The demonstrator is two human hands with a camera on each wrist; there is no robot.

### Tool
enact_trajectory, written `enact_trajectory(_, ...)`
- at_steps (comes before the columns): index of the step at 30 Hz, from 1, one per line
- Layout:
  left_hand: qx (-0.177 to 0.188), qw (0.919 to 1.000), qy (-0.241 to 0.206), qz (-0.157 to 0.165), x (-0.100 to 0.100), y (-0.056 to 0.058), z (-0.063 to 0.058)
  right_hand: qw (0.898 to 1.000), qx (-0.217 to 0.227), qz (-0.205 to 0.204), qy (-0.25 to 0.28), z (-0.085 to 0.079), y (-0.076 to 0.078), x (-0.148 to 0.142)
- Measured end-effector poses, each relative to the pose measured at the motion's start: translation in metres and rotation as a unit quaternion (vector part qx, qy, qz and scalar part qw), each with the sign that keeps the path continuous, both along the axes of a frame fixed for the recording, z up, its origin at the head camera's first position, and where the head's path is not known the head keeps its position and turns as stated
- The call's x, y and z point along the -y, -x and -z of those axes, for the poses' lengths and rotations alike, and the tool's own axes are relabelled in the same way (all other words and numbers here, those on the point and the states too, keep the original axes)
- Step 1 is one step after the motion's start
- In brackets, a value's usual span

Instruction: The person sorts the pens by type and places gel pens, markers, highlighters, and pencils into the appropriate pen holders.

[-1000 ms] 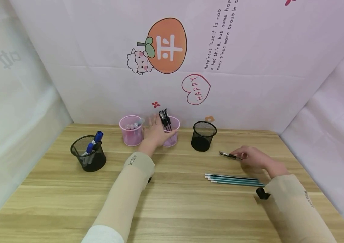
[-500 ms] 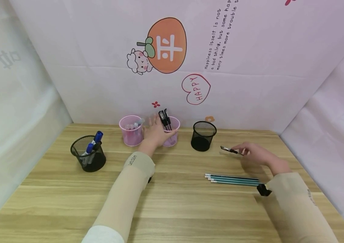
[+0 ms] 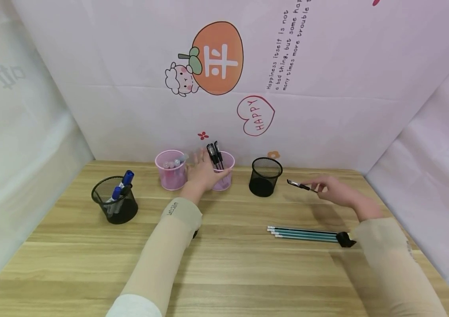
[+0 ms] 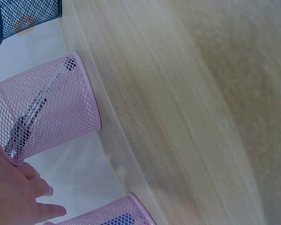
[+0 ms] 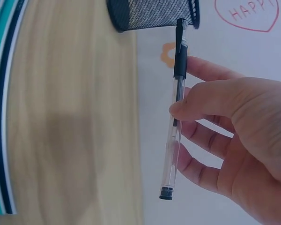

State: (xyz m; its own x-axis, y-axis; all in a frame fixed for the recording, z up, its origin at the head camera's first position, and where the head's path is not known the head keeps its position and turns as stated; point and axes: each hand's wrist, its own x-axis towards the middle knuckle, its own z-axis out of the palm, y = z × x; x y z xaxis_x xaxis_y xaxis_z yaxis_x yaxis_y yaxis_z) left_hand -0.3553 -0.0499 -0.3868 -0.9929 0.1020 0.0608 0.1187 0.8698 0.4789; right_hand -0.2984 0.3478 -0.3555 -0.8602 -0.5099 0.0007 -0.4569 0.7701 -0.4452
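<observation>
My left hand [image 3: 202, 176] rests against the right-hand pink mesh pen cup [image 3: 226, 181], thumb stretched across its front and the other fingers straight along its left side. Several black-capped gel pens [image 3: 214, 154] stand in that cup. In the left wrist view, the hand [image 4: 16, 190] touches the cup's rim. My right hand [image 5: 239, 126] pinches a clear gel pen [image 5: 175, 98] with a black cap between thumb and fingers. In the head view, the pen [image 3: 303, 186] is raised above the table, its cap end pointing left toward an empty black mesh cup [image 3: 263, 187].
Several teal and black pencils [image 3: 301, 233] lie in a row under my right wrist. Left of my left hand stands another pink cup [image 3: 171, 179] with pens inside. A tilted-looking black mesh cup [image 3: 127, 209] with blue-capped markers is at the far left. A printed white cloth [image 3: 307, 132] hangs behind.
My right hand has lifted the gel pen up from near the tabletop and away from the pencils. The left hand has stayed at the pink cup.
</observation>
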Motion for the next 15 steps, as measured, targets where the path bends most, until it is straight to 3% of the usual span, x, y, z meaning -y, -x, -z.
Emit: enact_trajectory(15, 0.001, 1.0000, 0.004, 0.001, 0.001, 0.001, 0.000, 1.000, -0.011, -0.002, 0.004, -0.024, -0.003, 0.012)
